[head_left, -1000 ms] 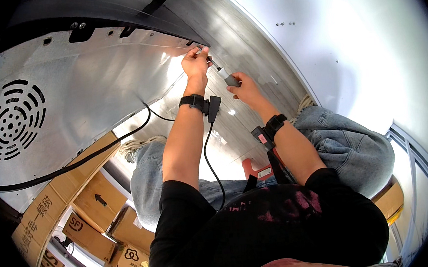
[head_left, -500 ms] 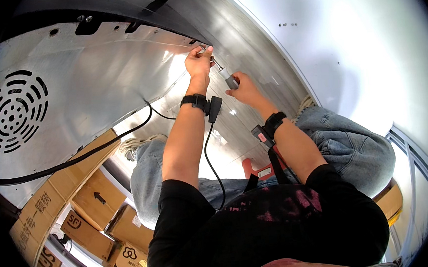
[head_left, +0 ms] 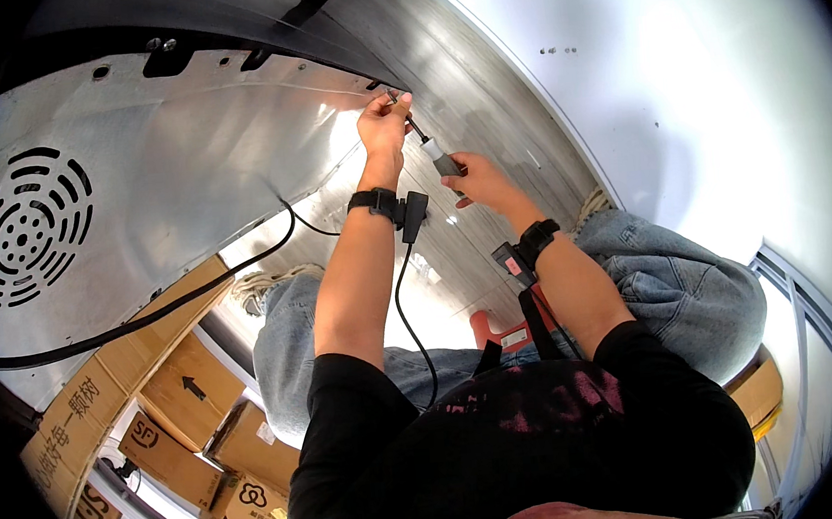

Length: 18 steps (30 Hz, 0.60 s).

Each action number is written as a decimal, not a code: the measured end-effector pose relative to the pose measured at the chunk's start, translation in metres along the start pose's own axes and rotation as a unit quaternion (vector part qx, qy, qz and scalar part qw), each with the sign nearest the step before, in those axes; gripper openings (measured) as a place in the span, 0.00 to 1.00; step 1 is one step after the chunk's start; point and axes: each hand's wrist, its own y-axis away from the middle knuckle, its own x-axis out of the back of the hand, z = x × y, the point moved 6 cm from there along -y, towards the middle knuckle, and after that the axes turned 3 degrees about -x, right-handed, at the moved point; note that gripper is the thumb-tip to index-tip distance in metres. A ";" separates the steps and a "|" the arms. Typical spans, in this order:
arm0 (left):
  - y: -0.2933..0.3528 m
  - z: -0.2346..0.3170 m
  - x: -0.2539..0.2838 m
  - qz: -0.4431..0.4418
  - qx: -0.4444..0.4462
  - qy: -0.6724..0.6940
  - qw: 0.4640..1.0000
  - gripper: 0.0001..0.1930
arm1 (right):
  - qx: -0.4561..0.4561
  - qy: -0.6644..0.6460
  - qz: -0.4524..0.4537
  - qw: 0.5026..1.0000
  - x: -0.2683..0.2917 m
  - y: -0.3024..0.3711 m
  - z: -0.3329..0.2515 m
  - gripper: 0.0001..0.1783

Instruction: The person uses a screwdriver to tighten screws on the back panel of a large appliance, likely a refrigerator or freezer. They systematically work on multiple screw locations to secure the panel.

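My right hand (head_left: 481,182) is wrapped round the grey handle of a screwdriver (head_left: 441,157). Its dark shaft slants up and left to the far corner of a large silver metal panel (head_left: 188,169). At that corner my left hand (head_left: 384,127) has its fingers pinched about the front of the shaft; the tip, and any screw there, is too small and covered to make out. The panel has a round pattern of vent slots (head_left: 30,227) on its left and several holes along its dark upper edge.
A black cable (head_left: 178,300) runs across the panel's lower side. Cardboard boxes (head_left: 179,392) are stacked at lower left. On the right stands a white panel (head_left: 646,99). A red object (head_left: 508,335) lies between my legs, and thin cables hang from my wrist straps.
My right hand has shifted slightly down, its fingers a little looser round the screwdriver handle. The left hand stays at the panel's corner, almost unmoved.
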 end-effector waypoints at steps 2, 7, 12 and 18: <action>-0.001 -0.001 0.000 0.002 0.012 0.003 1.000 0.07 | 0.010 0.038 0.019 0.999 -0.001 0.001 -0.003 0.24; -0.004 -0.001 0.000 -0.028 0.022 0.049 0.998 0.06 | -0.005 -0.109 -0.008 0.994 -0.007 0.009 -0.005 0.26; -0.001 0.001 -0.003 -0.034 0.025 0.093 0.995 0.05 | -0.003 -0.113 -0.076 0.991 -0.007 0.001 0.000 0.26; -0.004 0.003 0.003 0.006 0.010 0.015 1.000 0.04 | 0.062 0.051 0.021 0.996 -0.005 -0.002 -0.003 0.28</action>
